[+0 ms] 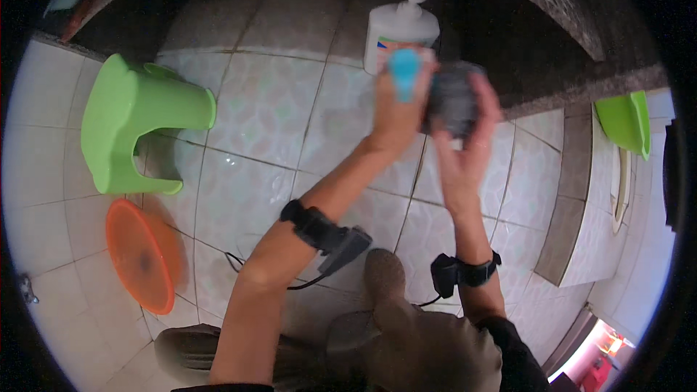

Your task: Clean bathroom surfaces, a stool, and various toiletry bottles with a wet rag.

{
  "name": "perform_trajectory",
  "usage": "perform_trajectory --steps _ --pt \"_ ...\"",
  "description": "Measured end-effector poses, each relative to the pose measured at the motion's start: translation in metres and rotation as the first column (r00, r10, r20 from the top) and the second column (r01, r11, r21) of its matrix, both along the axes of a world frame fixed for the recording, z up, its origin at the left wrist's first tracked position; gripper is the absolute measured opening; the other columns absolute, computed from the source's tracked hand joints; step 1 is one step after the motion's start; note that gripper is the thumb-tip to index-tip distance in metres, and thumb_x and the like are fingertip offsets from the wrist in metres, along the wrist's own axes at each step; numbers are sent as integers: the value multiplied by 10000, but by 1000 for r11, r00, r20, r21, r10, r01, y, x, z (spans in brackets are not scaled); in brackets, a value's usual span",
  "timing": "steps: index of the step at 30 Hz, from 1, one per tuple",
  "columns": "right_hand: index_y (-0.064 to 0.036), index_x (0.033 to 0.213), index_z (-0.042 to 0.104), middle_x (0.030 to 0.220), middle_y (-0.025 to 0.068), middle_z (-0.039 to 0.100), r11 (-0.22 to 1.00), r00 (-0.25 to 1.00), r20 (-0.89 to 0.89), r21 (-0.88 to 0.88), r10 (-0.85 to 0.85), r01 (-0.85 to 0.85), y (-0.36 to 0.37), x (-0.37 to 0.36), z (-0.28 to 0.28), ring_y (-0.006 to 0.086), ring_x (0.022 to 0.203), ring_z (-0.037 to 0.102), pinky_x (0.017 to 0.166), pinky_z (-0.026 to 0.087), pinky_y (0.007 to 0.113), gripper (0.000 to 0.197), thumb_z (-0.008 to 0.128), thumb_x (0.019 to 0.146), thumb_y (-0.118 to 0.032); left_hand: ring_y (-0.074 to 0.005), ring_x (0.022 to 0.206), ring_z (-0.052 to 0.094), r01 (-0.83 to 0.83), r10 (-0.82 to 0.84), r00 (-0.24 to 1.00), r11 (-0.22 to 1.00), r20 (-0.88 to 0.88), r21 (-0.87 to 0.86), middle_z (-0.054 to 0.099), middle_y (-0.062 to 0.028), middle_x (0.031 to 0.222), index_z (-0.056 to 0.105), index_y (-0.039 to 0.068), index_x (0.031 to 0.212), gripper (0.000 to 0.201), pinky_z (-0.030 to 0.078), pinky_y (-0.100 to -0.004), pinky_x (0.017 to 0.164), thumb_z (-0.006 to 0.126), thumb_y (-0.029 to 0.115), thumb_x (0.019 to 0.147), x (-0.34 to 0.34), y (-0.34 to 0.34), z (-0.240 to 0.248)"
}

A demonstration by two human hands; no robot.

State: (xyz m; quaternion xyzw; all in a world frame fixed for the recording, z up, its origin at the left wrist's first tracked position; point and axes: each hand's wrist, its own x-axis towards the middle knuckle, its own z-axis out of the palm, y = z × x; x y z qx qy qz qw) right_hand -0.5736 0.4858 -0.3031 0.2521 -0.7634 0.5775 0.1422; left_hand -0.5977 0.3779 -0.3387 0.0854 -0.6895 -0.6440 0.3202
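Observation:
My left hand is closed around a small turquoise piece with a rounded end; it looks like a handle, though motion blurs it. Right beside it, my right hand grips a dark grey, rounded object, its fingers curled along the right side. Blur hides what kind of object that is. Both hands are close together above the tiled floor. Just beyond the left hand stands a white pump bottle, its lower part partly covered by the hand.
A light green plastic stool lies tipped at the left, with an orange basin nearer me. Dark stone edges curve across the far side. A bright green container is at the right. My shoe rests on the tiles.

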Motion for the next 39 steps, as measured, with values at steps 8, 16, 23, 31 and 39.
perform_trajectory --steps 8,16,23,31,39 --pt "-82 1268 409 1223 153 451 904 936 -95 307 339 -296 -63 59 -17 317 1200 386 1028 265 435 734 657 583 -2 -206 741 539 -100 97 995 890 29 445 523 -85 677 431 51 684 414 431 -333 749 400 369 948 103 -90 29" --pt "-79 1130 519 964 85 580 857 603 617 -279 505 -433 -76 79 -130 169 864 535 818 429 284 372 471 764 -28 -216 772 557 70 -71 997 988 2 141 551 -106 704 462 19 737 358 434 -356 775 383 292 955 198 -142 40" --pt "-66 1251 359 1006 100 561 751 661 356 -339 660 -567 -129 116 -36 214 936 552 835 432 323 491 475 775 -49 -256 1136 462 -76 75 997 995 -24 -56 522 -163 1164 454 2 1159 364 307 -375 1005 376 282 941 232 -159 31" --pt "-55 1308 317 1146 135 513 511 425 386 -153 819 -846 -155 129 20 216 1101 463 939 354 317 508 422 811 -67 -272 1327 219 -170 167 978 985 -125 -19 220 -145 1443 220 34 1389 679 174 -400 1079 450 432 889 228 -163 23" --pt "-19 1022 577 1100 155 573 597 546 418 10 726 -802 -139 84 -100 311 1068 522 904 409 345 262 420 851 -141 -318 1271 335 -107 93 993 972 -72 -211 412 -209 1309 414 -37 1257 501 223 -428 1069 392 297 885 242 -167 21"
